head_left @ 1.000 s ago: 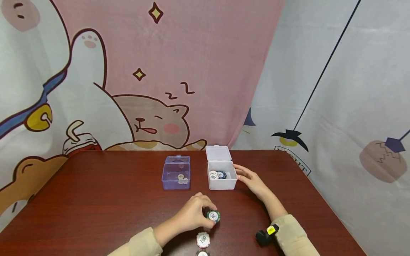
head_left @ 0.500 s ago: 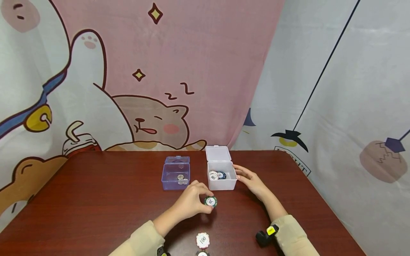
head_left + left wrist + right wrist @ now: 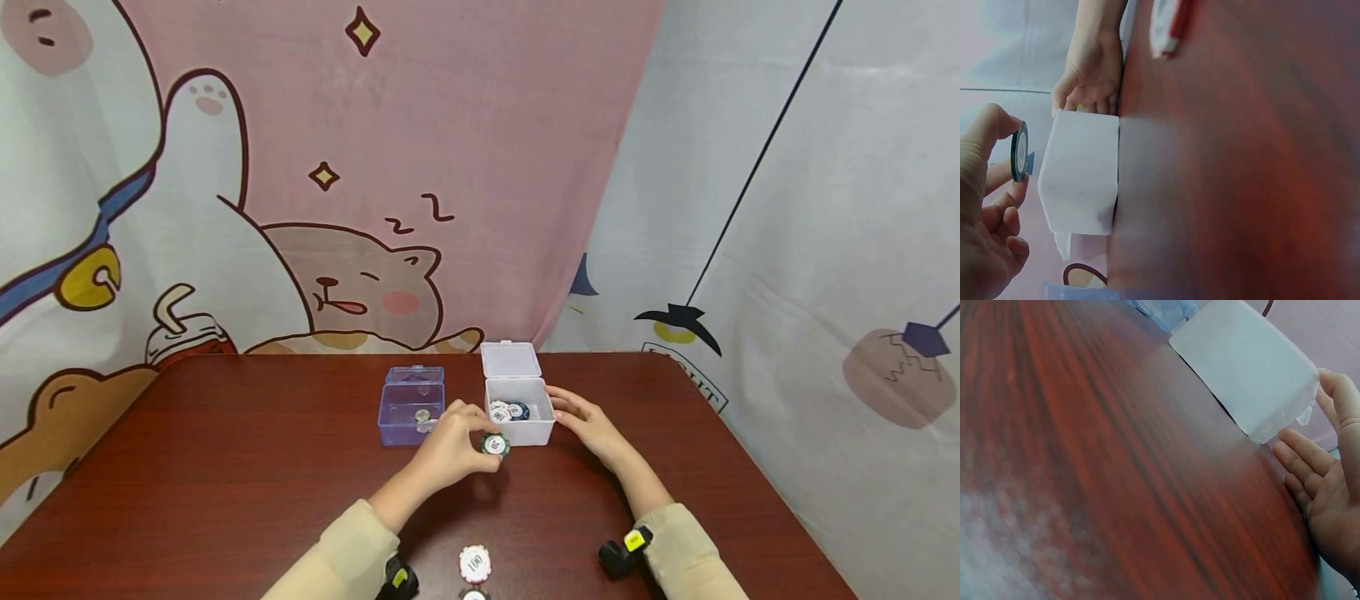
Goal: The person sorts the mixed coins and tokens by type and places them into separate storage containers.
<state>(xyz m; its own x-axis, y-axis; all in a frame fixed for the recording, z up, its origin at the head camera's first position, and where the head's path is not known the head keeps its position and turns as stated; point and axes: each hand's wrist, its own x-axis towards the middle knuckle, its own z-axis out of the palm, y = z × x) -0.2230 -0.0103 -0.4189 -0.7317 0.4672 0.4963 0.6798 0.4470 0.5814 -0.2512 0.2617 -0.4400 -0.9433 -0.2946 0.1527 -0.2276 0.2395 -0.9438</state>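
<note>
the green chip sits pinched between thumb and fingertips of my left hand, its white face turned up toward me in the head view, while the left wrist view shows it edge-on. it hangs just in front of the open white box, above the table. my right hand lies with loose, nearly straight fingers against the box's right wall, holding nothing. inside that box are several chips; i can't count them. beside it on the left stands one clear blue box with a few coins. two more chips lie near me on the dark red wooden table. cartoon curtains hang behind.
</note>
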